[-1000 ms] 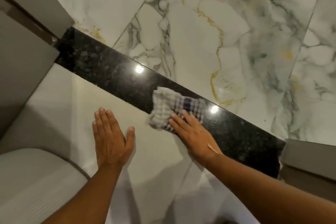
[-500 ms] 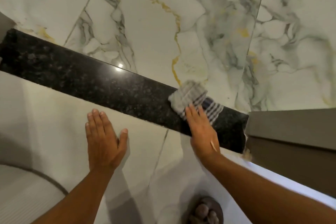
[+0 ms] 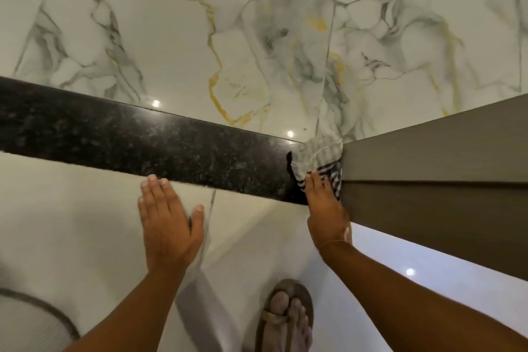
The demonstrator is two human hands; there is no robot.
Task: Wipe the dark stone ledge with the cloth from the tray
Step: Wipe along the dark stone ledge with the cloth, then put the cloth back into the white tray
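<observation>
The dark speckled stone ledge (image 3: 137,140) runs across the view from the left edge to a brown cabinet at the right. A grey-and-white checked cloth (image 3: 317,156) lies bunched on the ledge's right end, pushed against the cabinet. My right hand (image 3: 325,206) presses flat on the cloth's near part with fingers extended. My left hand (image 3: 168,220) rests flat and open on the pale tiled face below the ledge, fingertips just at the ledge's lower edge. No tray is in view.
A white marble wall (image 3: 200,37) with grey and gold veins rises behind the ledge. The brown cabinet (image 3: 434,168) blocks the ledge's right end. A sandalled foot (image 3: 285,320) stands on the floor below. A white ribbed curved object (image 3: 25,323) sits at the bottom left.
My right hand has slid the cloth rightwards along the ledge until it reached the brown cabinet. My left hand stayed flat on the tiled face, shifting right with the body.
</observation>
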